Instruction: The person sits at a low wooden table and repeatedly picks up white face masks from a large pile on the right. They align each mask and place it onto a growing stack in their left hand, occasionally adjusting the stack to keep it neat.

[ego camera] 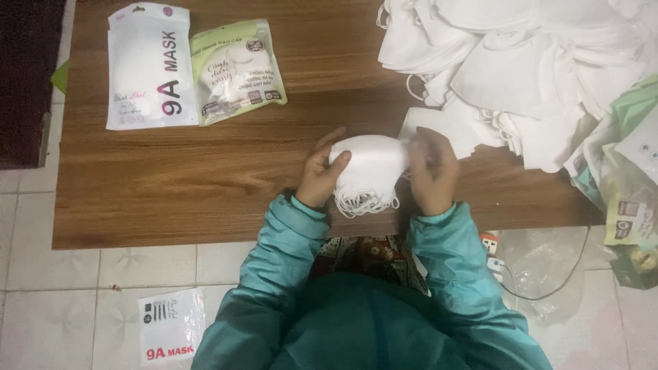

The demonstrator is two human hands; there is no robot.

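A stack of white face masks (370, 171) with loose ear loops hanging down is held between both hands over the near edge of the wooden table (205, 178). My left hand (321, 175) grips the stack's left end, thumb on top. My right hand (432, 168) clasps its right end. Both arms wear teal sleeves. A big loose pile of white masks (521, 75) lies just beyond my right hand, at the table's far right.
Two flat mask packets lie at the table's far left: a white one (151, 65) and a green one (236, 68). More green and white packets (627, 164) crowd the right edge. Another white packet (168, 325) and clear plastic (541, 264) lie on the tiled floor.
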